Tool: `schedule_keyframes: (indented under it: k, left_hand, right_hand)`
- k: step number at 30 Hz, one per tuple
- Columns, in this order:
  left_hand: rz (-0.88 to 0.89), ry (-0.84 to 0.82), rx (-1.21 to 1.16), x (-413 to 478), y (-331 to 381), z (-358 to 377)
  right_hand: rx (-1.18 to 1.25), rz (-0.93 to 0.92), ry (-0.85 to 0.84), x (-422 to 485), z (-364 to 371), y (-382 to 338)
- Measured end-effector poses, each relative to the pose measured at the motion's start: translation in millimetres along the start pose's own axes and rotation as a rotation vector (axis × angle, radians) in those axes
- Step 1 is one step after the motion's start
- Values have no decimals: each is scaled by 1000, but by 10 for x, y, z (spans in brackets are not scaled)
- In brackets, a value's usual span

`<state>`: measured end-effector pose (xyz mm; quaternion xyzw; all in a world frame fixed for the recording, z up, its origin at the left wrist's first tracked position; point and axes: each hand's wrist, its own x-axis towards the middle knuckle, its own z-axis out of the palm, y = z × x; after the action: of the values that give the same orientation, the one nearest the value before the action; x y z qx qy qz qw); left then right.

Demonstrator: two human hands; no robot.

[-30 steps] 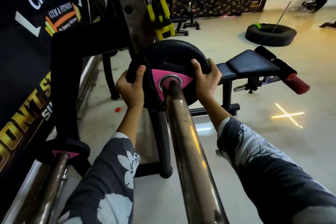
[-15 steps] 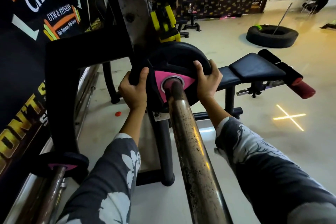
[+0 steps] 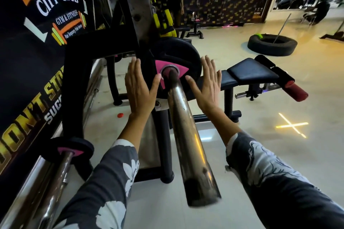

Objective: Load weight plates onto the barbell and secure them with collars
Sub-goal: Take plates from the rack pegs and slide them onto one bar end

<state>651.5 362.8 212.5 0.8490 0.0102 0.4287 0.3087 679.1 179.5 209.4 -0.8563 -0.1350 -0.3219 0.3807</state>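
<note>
— Where's the weight plate (image 3: 178, 55)?
— On the barbell sleeve (image 3: 186, 126), between your hands, far up by the rack upright (image 3: 141, 22).
— And your grip?
— Your left hand (image 3: 138, 89) and right hand (image 3: 207, 85) are flat, fingers spread, holding nothing.

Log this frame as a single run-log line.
phase: seating plate | left hand: open, flat | right hand: open, flat | weight plate: on barbell sleeve | collar: none visible
</note>
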Motion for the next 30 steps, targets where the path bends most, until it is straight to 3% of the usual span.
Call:
schedule_keyframes:
  k: [9, 17, 24, 30]
  left_hand:
    - [18, -83, -17, -1377, 888, -970]
    - [39, -120, 2, -2505, 1372, -1829]
    - [4, -159, 90, -2883, 1005, -2330]
    - [-151, -166, 159, -3005, -34, -2722]
  right_hand:
    - [-45, -147, -127, -1298, -1092, -540]
    - [-15, -123, -179, -2574, -1825, -885]
    - [16, -86, -280, -3201, -1540, -1214]
    - [96, -81, -415, -3397, -614, -1708]
